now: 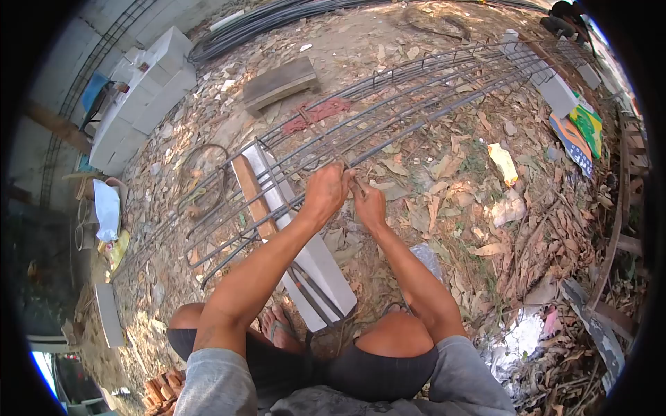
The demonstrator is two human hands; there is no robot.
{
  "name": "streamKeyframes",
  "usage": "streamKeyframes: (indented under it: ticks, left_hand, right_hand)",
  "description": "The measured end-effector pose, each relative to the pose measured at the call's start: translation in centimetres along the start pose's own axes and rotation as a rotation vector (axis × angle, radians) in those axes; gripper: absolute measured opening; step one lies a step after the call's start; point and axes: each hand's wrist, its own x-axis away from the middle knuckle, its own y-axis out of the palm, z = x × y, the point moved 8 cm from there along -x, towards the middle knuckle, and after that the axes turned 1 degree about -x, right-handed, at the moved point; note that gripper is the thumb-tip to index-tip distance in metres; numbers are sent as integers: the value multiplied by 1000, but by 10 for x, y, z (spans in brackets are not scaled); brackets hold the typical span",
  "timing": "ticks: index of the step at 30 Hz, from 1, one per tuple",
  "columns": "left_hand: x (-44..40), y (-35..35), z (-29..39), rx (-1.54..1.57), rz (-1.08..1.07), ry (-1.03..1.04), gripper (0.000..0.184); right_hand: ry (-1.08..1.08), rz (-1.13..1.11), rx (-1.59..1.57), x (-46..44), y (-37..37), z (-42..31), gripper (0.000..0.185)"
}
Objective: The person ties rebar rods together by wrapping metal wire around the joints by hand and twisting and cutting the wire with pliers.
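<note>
A long rebar cage (388, 114) with several steel bars and thin stirrups runs from my lower left to the far upper right. My left hand (326, 191) is closed at the nearest bar, its fingers wrapped at a stirrup joint. Just to its right, my right hand (369, 206) is closed with the fingertips pinched by the same bar, nearly touching the left. A small dark thing shows at the right fingers; I cannot make out what. Beneath the cage lies a pale block (322, 260) with a wooden strip (254, 197) on it. Dark rods (312, 295) rest along its near end.
A low bench-like slab (280, 84) stands beyond the cage. Stacked white blocks (149, 90) are at upper left, and bundled bars (277, 28) lie behind. Another pale block (548, 80) supports the far end. A person (567, 21) is at the top right. Dry leaves cover the ground.
</note>
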Motion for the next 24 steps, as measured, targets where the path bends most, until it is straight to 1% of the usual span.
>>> streamKeyframes:
  ticks: [2,5,6,9,11,14,16,18,20,23,24]
  left_hand:
    - [3,-3,-2,19,53,38,31]
    - [7,-7,-1,8,104,71,29]
    - [7,-8,1,-4,121,79,29]
    - [6,-6,-2,-6,108,3,26]
    - [8,-6,-3,-19,136,7,26]
    - [12,-8,1,-28,198,-35,27]
    - [15,-10,0,-39,228,-40,27]
    - [13,-12,0,-45,243,4,26]
    - [10,-8,2,-25,184,-30,26]
    - [10,-3,8,-56,148,-25,26]
    - [11,-5,7,-92,158,-24,26]
  right_hand:
    - [-153,51,-7,3,-4,-8,36]
    - [-94,-36,67,6,-3,-15,33]
    - [-96,-30,63,7,-3,-12,33]
    - [-102,-36,74,2,2,-10,32]
    - [-76,-63,119,3,3,-10,32]
    - [-47,-86,107,4,7,-7,35]
    - [-42,-61,-11,10,3,-9,36]
    - [-37,12,-85,15,-8,-8,36]
    - [-20,159,-87,21,-41,8,36]
    - [-76,298,-3,26,-101,-4,34]
    - [-120,315,42,24,-113,-16,29]
